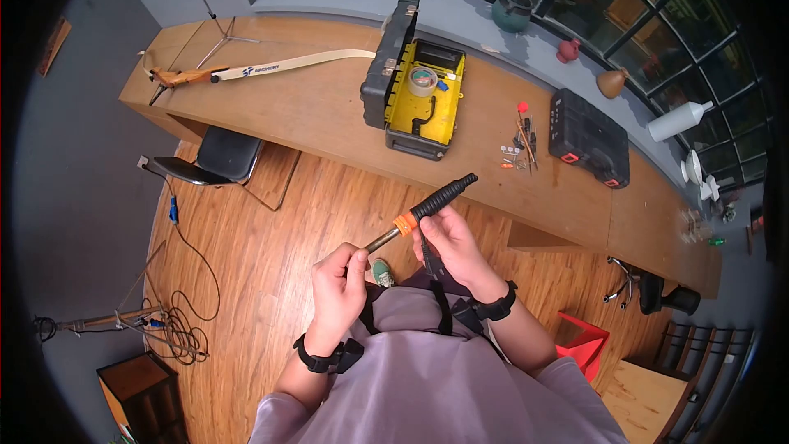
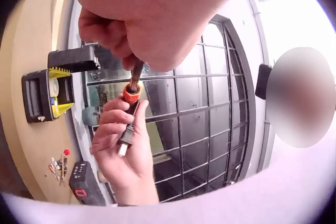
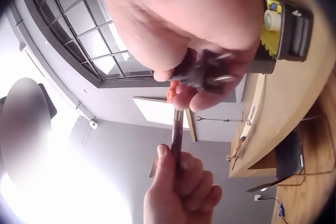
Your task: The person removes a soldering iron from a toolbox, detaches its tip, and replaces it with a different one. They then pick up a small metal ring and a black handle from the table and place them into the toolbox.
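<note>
A soldering iron with an orange collar is held in front of the body, over the floor. My left hand grips its metal barrel, thumb laid along the top. My right hand holds the black ridged part beyond the collar, which looks wound with cord. From this hand hangs the cord's black plug. In the left wrist view, the plug lies against the right palm. Metal prongs show on the plug in the right wrist view. The barrel's tip is hidden in the left hand.
On the long wooden table stands an open black and yellow toolbox with a tape roll. Beside it lie small tools and a closed black case. A bow, a chair and a floor cable are leftward.
</note>
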{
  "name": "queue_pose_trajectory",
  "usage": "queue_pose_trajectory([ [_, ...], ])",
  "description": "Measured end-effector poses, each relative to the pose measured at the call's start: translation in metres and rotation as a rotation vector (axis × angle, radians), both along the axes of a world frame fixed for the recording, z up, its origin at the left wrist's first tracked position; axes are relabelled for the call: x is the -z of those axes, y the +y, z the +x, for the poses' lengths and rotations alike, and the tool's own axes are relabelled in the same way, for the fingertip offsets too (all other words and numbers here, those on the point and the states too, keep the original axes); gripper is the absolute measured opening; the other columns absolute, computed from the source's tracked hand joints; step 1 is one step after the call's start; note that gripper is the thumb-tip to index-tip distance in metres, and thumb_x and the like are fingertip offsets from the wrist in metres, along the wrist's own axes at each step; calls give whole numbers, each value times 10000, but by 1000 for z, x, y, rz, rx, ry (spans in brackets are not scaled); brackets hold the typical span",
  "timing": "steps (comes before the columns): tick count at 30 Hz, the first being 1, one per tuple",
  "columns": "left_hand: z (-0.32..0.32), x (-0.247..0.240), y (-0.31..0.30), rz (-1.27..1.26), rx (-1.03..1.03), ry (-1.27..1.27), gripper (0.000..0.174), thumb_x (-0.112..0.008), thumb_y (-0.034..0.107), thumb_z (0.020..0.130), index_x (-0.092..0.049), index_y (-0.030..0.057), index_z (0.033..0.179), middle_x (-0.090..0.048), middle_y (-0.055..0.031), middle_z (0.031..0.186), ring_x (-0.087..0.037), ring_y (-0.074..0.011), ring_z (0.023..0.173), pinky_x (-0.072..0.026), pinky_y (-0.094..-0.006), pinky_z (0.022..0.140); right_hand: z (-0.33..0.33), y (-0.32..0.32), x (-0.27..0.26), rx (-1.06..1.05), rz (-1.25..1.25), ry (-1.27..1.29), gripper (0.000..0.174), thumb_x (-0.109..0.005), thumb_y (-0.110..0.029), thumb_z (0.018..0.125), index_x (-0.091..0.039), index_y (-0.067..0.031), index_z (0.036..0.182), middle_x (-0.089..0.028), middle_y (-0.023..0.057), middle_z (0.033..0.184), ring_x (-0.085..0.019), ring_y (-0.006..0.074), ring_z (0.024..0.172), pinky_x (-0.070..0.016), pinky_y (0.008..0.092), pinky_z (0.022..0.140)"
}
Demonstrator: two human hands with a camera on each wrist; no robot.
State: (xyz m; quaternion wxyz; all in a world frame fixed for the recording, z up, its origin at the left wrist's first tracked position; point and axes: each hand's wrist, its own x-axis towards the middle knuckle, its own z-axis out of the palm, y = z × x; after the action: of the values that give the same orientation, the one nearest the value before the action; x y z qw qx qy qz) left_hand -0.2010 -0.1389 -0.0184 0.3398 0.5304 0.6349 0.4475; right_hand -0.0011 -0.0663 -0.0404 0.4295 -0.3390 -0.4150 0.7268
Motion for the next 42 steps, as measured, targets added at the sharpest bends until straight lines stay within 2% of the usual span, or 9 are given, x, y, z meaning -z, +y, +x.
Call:
queue_pose_trajectory([
  [8, 3, -7, 3, -68, -5, 27, 325, -582, 191, 1025, -601, -10, 771, -618, -76, 640, -576, -133, 582, -443, -297, 553, 4, -1, -1, -58, -113, 89, 395, -548, -192, 1056, -454, -46, 1410, -604, 31, 941, -584, 88, 762, -500, 237, 690],
  [14, -2, 6, 3, -194, -68, -390, 480, -487, 327, 1081, -585, 27, 720, -458, 51, 604, -384, -44, 562, -307, -251, 511, 5, -2, -7, -117, -33, 110, 404, -542, -140, 1052, -446, -24, 1426, -602, 26, 985, -589, 102, 871, -498, 268, 812],
  [20, -2, 4, 9, -319, -60, -512, 508, -454, 398, 1084, -581, 60, 727, -372, 69, 502, -284, -31, 423, -212, -238, 423, 5, -4, -1, -96, -83, 96, 395, -523, -150, 1058, -442, -15, 1420, -591, 45, 974, -596, 135, 888, -513, 310, 851],
  [24, -10, 1, 10, -430, 40, -546, 512, -435, 394, 1090, -613, 37, 769, -419, 57, 534, -340, -51, 460, -256, -247, 442, 6, -4, 1, -85, -48, 83, 384, -523, -162, 1060, -452, -7, 1404, -595, 44, 962, -598, 134, 880, -514, 312, 850],
  [27, -5, -4, 10, -174, 70, -238, 369, -524, 295, 1064, -650, 5, 873, -495, 7, 605, -411, -83, 520, -319, -265, 477, 6, -4, 2, -78, -28, 83, 386, -525, -179, 1061, -459, 0, 1396, -599, 41, 950, -600, 130, 866, -517, 309, 844],
  [29, 2, -23, 12, 75, -3, 235, 133, -668, 132, 949, -665, 0, 934, -586, -96, 681, -588, -220, 577, -467, -324, 568, 5, -3, 4, -33, -11, 86, 380, -532, -189, 1060, -476, 4, 1382, -601, 39, 952, -600, 124, 850, -520, 304, 830],
  [30, 3, -25, 12, 106, -23, 281, 125, -728, 47, 858, -664, 10, 959, -630, -142, 756, -621, -285, 608, -494, -339, 594, 5, -2, 4, -33, -10, 86, 380, -532, -189, 1060, -476, 4, 1382, -601, 39, 952, -600, 124, 850, -520, 304, 830],
  [37, 10, -5, 10, 111, 0, 224, 72, -712, 63, 887, -675, 21, 934, -654, -128, 730, -644, -276, 614, -496, -340, 573, 14, 3, -7, -18, -1, 4, 373, -565, -155, 1042, -503, 3, 1374, -618, 35, 1014, -607, 113, 861, -522, 288, 818],
  [42, 13, -9, 16, 10, 31, 84, 114, -704, 113, 929, -668, 7, 909, -601, -105, 641, -595, -179, 545, -456, -297, 534, 26, 4, -7, -35, -42, -33, 370, -587, -129, 1029, -511, -3, 1369, -619, 29, 1067, -611, 112, 872, -523, 278, 817],
])
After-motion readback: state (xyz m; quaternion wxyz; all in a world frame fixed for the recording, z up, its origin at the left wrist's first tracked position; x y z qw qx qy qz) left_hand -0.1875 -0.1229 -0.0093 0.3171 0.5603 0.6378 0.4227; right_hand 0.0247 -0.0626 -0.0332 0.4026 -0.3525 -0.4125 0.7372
